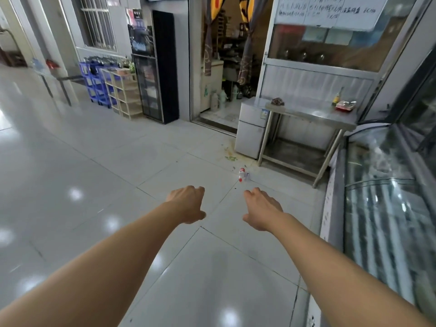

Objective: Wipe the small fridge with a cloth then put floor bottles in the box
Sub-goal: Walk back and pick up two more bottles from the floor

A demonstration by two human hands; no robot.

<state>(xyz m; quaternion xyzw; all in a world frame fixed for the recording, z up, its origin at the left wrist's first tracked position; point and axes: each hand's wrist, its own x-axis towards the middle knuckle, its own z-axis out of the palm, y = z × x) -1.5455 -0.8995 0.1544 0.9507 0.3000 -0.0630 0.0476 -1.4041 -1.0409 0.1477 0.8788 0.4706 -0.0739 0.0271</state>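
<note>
Both arms reach forward at centre frame; left hand (187,204) and right hand (260,210) hang loosely curled, holding nothing. A red-capped bottle (241,174) lies on the floor tiles (94,173) above them, near the small fridge (251,128) at right of centre, a crumpled cloth (277,101) atop it

White fridge (250,128), blue crates (95,84)

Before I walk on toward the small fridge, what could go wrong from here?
Three risks, as I judge them:
1. The bottle lying on the floor sits in the path ahead of the left hand and right hand; it could roll underfoot.
2. Green scraps and stains beside the small fridge may be slippery on the glossy tiles.
3. The cloth rests near the steel table edge, so a hasty grab could drop it.
</note>
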